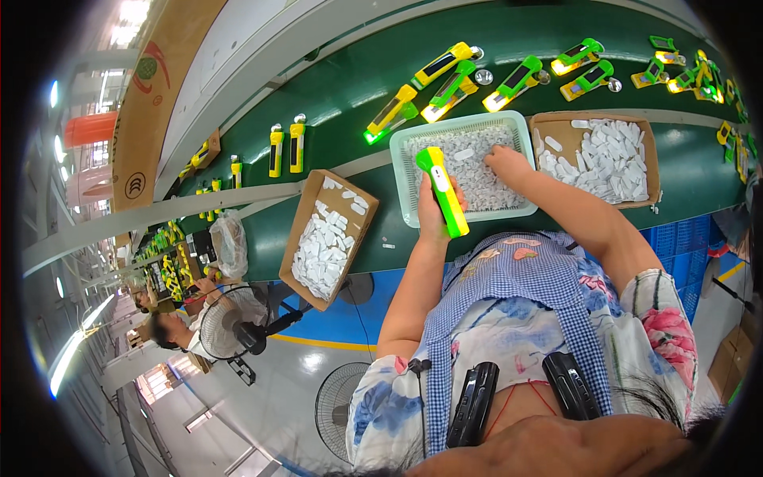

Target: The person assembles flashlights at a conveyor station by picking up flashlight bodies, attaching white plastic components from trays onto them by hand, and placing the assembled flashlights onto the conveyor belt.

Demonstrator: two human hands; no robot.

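Observation:
My left hand (pixel 431 208) is wrapped round a green and yellow flashlight (pixel 448 203), held upright over the near left side of a pale green plastic basket (pixel 403 179). A white switch piece shows on the flashlight's face. Small whitish translucent parts (pixel 477 176) fill the basket, and a white oval piece (pixel 464 154) lies on top of them. Over the basket's right side my right hand (pixel 509 167) reaches down, its fingers drawn together at the parts; what they pinch, if anything, is too small to make out.
Cardboard boxes of white oval pieces stand right (pixel 608 163) and left (pixel 322 250) of the basket. Several green and yellow flashlights (pixel 517 83) lie on the green belt (pixel 342 95) beyond. A fan (pixel 234 322) and another person (pixel 183 330) are at the left.

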